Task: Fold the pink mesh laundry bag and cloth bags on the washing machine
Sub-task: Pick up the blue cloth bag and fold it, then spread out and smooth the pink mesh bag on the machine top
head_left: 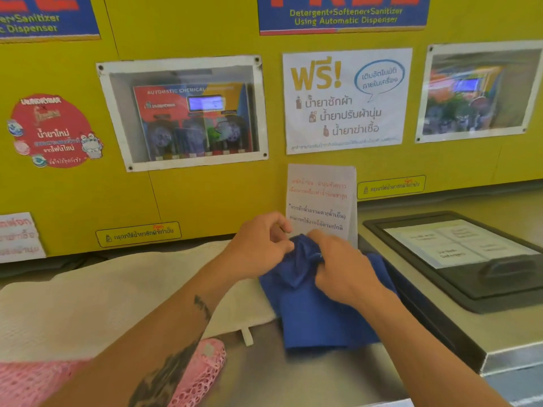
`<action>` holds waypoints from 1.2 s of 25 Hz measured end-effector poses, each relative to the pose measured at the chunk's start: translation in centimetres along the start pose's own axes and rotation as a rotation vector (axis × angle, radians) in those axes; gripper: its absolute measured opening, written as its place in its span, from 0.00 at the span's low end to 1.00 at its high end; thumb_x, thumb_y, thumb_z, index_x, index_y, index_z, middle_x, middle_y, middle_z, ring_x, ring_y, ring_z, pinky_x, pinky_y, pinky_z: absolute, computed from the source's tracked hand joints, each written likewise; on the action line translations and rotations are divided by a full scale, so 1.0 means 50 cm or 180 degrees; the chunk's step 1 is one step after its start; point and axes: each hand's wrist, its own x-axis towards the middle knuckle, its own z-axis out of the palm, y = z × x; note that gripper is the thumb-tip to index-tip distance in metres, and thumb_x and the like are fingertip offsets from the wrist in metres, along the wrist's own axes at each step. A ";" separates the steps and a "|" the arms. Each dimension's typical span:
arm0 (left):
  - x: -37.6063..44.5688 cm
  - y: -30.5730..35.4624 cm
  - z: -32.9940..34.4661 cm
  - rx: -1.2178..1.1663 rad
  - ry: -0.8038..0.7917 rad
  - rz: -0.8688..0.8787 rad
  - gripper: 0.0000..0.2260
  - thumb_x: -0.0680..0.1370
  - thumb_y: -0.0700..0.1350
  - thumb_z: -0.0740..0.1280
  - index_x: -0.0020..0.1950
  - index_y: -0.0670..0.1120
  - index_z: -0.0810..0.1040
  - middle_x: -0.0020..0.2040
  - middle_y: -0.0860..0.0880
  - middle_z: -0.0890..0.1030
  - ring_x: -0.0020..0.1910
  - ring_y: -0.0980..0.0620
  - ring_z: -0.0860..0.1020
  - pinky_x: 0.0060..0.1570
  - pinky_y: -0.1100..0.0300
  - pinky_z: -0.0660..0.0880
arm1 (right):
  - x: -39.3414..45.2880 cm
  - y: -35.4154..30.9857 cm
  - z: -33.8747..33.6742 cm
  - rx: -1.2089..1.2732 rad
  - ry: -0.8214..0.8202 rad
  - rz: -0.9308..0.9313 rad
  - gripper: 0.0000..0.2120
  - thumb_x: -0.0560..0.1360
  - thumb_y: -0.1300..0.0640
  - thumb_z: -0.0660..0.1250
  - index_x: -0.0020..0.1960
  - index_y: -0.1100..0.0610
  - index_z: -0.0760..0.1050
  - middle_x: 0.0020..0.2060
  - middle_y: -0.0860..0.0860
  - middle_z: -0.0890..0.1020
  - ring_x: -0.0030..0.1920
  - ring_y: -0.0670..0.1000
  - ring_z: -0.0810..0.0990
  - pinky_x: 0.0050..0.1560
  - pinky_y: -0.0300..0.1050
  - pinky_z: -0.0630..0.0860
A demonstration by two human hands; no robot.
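Blue cloth bag [323, 315] top hidden under both hands' grip.

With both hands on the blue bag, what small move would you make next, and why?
Probably smooth the bunched top of the blue bag flat: the left hand and right hand pinch a crumpled end, while its lower part already lies flat on the machine top.

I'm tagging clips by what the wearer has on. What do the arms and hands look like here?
Both forearms are bare, with no sleeves in view. The left hand and right hand wear no gloves, and no rings or watch show. The left forearm carries dark tattoos: a small mark nearer the wrist and a larger patch nearer the elbow.
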 end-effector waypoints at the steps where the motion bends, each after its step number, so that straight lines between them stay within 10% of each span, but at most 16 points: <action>1: -0.008 -0.004 0.000 0.0304 0.0020 0.0030 0.08 0.75 0.41 0.71 0.51 0.50 0.77 0.46 0.50 0.81 0.45 0.51 0.80 0.44 0.59 0.77 | -0.007 0.008 -0.002 -0.0569 0.0035 0.0098 0.18 0.74 0.60 0.63 0.61 0.47 0.69 0.53 0.53 0.74 0.52 0.60 0.78 0.40 0.50 0.73; 9: -0.098 -0.059 0.011 0.1470 -0.1217 -0.0507 0.22 0.77 0.51 0.67 0.70 0.54 0.70 0.67 0.51 0.73 0.64 0.50 0.73 0.63 0.56 0.69 | -0.052 0.007 0.031 -0.1303 0.0482 0.0043 0.38 0.65 0.55 0.63 0.75 0.56 0.63 0.67 0.58 0.71 0.64 0.63 0.71 0.64 0.64 0.63; 14: -0.120 -0.078 0.012 0.1381 -0.0780 -0.0558 0.21 0.78 0.50 0.66 0.70 0.57 0.69 0.66 0.53 0.74 0.64 0.53 0.71 0.66 0.53 0.68 | -0.069 -0.009 0.045 -0.1379 -0.1024 0.0117 0.30 0.75 0.48 0.46 0.76 0.55 0.60 0.74 0.54 0.63 0.74 0.60 0.59 0.72 0.65 0.53; 23: -0.216 -0.073 -0.167 0.1231 0.0216 -0.0433 0.16 0.79 0.50 0.66 0.67 0.60 0.73 0.60 0.60 0.77 0.60 0.60 0.74 0.59 0.59 0.71 | -0.030 -0.162 -0.039 -0.0786 -0.0267 -0.0689 0.27 0.76 0.53 0.60 0.75 0.49 0.63 0.70 0.52 0.68 0.68 0.56 0.67 0.68 0.54 0.63; 30: -0.292 -0.152 -0.349 0.2555 -0.0119 -0.1358 0.18 0.75 0.48 0.66 0.63 0.62 0.70 0.65 0.54 0.69 0.67 0.48 0.67 0.69 0.43 0.62 | 0.015 -0.376 0.138 0.0376 -0.2210 -0.1417 0.44 0.74 0.48 0.71 0.80 0.44 0.47 0.77 0.49 0.62 0.74 0.53 0.64 0.71 0.48 0.64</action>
